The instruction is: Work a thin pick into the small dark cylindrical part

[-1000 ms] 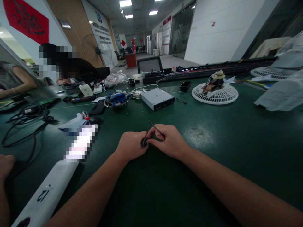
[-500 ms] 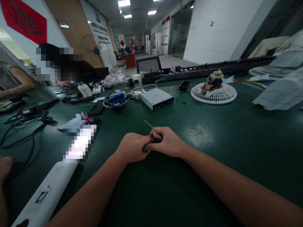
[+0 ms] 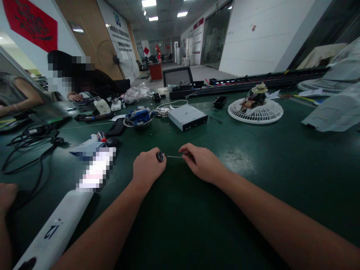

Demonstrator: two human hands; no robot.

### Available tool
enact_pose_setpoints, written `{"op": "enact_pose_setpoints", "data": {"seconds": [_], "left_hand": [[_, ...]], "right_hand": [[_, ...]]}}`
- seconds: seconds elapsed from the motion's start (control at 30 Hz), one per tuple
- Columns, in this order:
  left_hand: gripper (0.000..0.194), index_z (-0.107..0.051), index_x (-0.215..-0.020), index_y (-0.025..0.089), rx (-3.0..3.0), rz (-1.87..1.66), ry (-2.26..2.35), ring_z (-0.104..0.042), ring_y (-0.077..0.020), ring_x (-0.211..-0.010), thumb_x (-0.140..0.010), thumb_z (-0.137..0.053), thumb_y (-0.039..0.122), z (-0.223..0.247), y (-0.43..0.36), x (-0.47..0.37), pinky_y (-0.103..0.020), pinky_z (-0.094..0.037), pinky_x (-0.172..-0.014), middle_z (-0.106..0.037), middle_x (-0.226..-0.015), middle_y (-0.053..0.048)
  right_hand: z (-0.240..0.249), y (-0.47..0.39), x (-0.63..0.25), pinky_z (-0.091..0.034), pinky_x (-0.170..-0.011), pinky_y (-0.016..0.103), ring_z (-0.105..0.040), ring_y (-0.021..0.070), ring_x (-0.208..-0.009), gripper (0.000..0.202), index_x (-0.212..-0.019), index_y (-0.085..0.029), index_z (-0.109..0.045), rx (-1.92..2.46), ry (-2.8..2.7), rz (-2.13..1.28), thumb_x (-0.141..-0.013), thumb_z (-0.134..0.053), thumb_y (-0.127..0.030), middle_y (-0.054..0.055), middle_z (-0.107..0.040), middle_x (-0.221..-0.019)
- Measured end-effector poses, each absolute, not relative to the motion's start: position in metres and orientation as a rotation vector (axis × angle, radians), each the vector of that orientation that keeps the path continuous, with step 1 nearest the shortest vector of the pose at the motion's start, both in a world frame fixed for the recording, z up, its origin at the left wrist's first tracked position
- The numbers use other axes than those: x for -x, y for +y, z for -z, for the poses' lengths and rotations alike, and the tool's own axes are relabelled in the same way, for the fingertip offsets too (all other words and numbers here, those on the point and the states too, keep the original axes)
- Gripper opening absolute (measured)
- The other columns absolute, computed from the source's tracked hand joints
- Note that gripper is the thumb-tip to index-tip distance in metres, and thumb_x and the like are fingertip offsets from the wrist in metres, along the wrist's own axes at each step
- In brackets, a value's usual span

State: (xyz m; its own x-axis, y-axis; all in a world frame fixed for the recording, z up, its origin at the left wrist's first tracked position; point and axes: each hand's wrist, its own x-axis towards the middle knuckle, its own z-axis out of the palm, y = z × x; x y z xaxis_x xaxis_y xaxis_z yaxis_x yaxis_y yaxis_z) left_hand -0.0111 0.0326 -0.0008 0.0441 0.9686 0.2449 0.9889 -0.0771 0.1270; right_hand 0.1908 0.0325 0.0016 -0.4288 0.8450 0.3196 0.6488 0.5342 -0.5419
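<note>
My left hand [image 3: 147,168] is closed, and a small round black piece [image 3: 160,156] with a greyish face shows at its thumb and forefinger. Between my two hands stretches a thin metal rod [image 3: 174,156], roughly level. Its left end meets the left hand's fingertips, but I cannot tell whether it joins the round piece. The fingertips of my right hand [image 3: 201,161] pinch the rod's other end. Both hands are just above the green tabletop [image 3: 180,232], in front of a silver optical disc drive [image 3: 187,116].
Behind the hands lie a metal bowl [image 3: 136,126] with blue items, a white fan grille [image 3: 255,116] and a small black tray [image 3: 220,102]. At left are a lit phone [image 3: 97,168], a white device [image 3: 53,232] and black cables [image 3: 30,150]. Other people sit at far left.
My hands have moved apart. The rod, which pointed up and left from the right hand, now spans the gap between them. The round black piece has turned and risen with the left hand.
</note>
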Motion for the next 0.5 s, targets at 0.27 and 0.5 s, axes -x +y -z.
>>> {"op": "enact_pose_setpoints", "data": {"seconds": [0.27,0.5], "left_hand": [[0.022,-0.063,-0.075,0.022,2.291,0.332,-1.994,-0.062,-0.0221,-0.062,-0.086,-0.050,0.037,0.0003,0.0314,0.0085,-0.029,-0.034,-0.051,-0.064,-0.066,-0.005],[0.020,-0.061,-0.073,0.023,2.335,0.344,-1.913,-0.060,-0.0213,-0.058,-0.084,-0.052,0.036,0.0026,0.0315,0.0077,-0.029,-0.029,-0.049,-0.063,-0.062,-0.003]], "right_hand": [[-0.0081,0.0294,-0.1898,-0.048,-0.080,0.032,-0.060,0.0185,-0.090,0.014,-0.098,-0.017,-0.069,1.039,-2.342,-0.275,-0.088,-0.059,-0.018,0.006,-0.067,-0.094],[-0.0101,0.0276,-0.1917,-0.046,-0.073,0.032,-0.059,0.0198,-0.089,0.017,-0.098,-0.018,-0.071,1.083,-2.377,-0.140,-0.088,-0.057,-0.020,0.005,-0.067,-0.093]]}}
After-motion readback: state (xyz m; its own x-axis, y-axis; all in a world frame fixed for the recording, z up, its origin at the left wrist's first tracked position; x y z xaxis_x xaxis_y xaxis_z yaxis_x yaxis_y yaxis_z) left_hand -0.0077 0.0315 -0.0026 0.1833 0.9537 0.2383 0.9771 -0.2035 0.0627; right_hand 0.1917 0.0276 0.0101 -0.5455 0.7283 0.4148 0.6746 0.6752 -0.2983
